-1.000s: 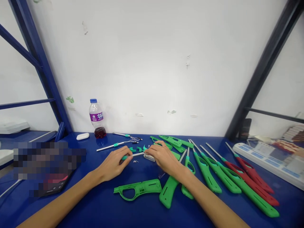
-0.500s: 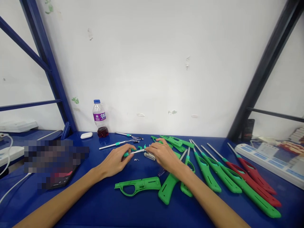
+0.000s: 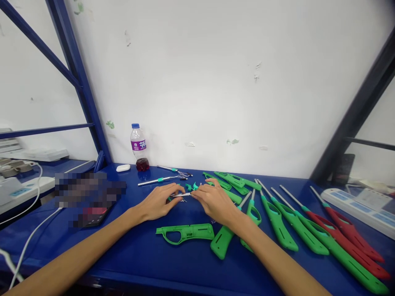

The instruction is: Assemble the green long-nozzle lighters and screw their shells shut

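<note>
My left hand (image 3: 161, 202) is closed around a thin metal tube (image 3: 181, 195), with a bit of teal showing under the fingers. My right hand (image 3: 214, 200) pinches at the tube's dark right end; exactly what its fingertips grip is too small to make out. Just beyond the fingertips lie small teal plastic parts (image 3: 191, 186). Tiny metal bits (image 3: 184, 200) rest on the table below the tube. Nearer to me is an opened green lighter shell half (image 3: 197, 232), its inside facing up.
Two metal lighter tubes with wires (image 3: 152, 181) lie at the back left, near a drink bottle (image 3: 139, 151) and a white case (image 3: 123, 168). Green shells (image 3: 231, 179) and several green and red lighters (image 3: 279, 226) spread rightward to a power strip (image 3: 361, 209). A phone (image 3: 95, 216) lies left.
The view has shifted, so the scene sits further right. Both hands have drawn closer together over the tube. The clear fuel tank beside my right fingers is now hidden.
</note>
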Motion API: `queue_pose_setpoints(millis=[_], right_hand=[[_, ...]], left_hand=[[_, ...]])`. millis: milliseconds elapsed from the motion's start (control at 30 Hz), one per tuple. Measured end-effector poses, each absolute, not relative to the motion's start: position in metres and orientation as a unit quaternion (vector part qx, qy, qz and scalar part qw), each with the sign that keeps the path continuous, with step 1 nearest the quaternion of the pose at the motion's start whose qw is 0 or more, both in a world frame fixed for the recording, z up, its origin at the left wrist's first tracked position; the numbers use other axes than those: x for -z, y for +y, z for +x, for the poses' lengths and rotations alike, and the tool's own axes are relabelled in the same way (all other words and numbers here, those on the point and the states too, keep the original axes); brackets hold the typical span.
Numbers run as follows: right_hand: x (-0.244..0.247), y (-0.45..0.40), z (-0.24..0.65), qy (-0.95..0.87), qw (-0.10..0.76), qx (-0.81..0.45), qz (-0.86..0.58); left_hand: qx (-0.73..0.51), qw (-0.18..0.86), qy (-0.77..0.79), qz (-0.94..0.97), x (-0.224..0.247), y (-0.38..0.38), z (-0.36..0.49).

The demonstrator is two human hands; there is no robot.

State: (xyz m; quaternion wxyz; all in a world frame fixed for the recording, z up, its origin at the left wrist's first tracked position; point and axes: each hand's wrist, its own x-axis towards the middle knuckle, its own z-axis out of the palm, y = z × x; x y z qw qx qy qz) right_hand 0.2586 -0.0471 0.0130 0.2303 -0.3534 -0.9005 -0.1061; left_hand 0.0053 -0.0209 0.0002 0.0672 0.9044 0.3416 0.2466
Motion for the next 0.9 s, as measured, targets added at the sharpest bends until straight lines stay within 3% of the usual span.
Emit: queue_pose_setpoints(millis=[333,633,900], right_hand=[[-0.030,-0.038,0.282,-0.813,0.301,0.099,-0.488],[-0.031,-0.039,0.287,-0.860,0.246,0.033,-0.446],[-0.025,-0.035,0.287,-0.868,0.228,0.054,-0.438]], left_hand=[[-0.267,0.050,0.379,0.885,-0.006,-0.014,-0.002],[-0.273,0.051,0.378,0.883,-0.006,-0.015,-0.001],[-0.284,0.048,0.367,0.884,-0.005,-0.014,-0.001]])
